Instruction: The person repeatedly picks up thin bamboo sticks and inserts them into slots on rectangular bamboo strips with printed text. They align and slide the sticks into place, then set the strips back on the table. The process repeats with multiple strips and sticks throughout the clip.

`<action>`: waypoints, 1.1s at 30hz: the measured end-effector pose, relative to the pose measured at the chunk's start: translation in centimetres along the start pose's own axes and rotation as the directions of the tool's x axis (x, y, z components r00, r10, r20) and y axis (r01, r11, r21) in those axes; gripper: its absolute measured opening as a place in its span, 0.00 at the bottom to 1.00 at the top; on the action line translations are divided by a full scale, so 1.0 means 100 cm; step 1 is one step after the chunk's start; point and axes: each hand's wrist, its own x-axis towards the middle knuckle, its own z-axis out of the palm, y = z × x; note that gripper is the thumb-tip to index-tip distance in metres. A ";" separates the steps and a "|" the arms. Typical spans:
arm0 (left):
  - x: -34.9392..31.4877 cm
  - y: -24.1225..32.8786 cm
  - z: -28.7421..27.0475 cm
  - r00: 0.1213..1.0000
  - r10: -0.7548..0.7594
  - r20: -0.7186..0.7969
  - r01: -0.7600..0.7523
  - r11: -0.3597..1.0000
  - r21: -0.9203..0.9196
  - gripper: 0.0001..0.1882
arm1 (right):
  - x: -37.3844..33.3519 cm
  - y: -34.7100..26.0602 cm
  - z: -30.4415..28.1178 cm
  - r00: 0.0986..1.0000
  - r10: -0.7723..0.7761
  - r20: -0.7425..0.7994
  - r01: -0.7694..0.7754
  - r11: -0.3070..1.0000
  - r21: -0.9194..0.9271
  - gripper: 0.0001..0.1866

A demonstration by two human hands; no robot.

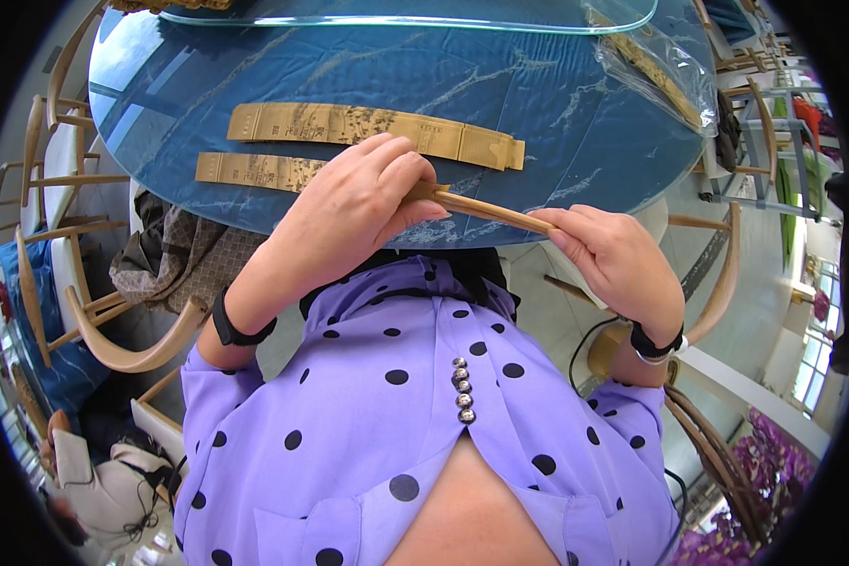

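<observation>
In front of me, both hands hold a long, narrow gold cardboard piece (pixel 495 211) over the table's near edge. My left hand (pixel 354 193) closes over its left part, and its thumb points right. At the other end my right hand (pixel 623 259) pinches the tip between thumb and fingers. Beyond the left hand lies a flattened gold carton (pixel 302 123) with dark printing, a tabbed end at its right. A second gold strip (pixel 255 170) runs under my left hand; I cannot tell whether it joins the held piece.
The blue marble-patterned table (pixel 538 104) carries a glass turntable (pixel 396 23) at its far side. A clear plastic bag (pixel 665 80) with a gold strip inside lies at the far right. Wooden chairs (pixel 127 354) stand on both sides, one draped with a patterned brown cloth (pixel 184 264).
</observation>
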 end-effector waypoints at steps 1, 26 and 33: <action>0.000 0.000 -0.001 0.999 -0.017 0.029 0.019 0.998 -0.053 0.12 | 0.001 0.001 0.001 1.000 -0.011 -0.006 0.011 1.000 0.011 0.14; 0.008 -0.001 0.010 0.940 -0.019 -0.340 0.030 0.999 0.027 0.05 | 0.016 -0.011 0.030 0.978 -0.057 -0.199 -0.001 0.960 -0.281 0.19; 0.006 -0.001 0.010 0.898 -0.302 -0.322 0.222 0.939 -0.262 0.05 | 0.025 -0.012 0.035 0.928 -0.214 -0.304 0.114 0.942 -0.317 0.15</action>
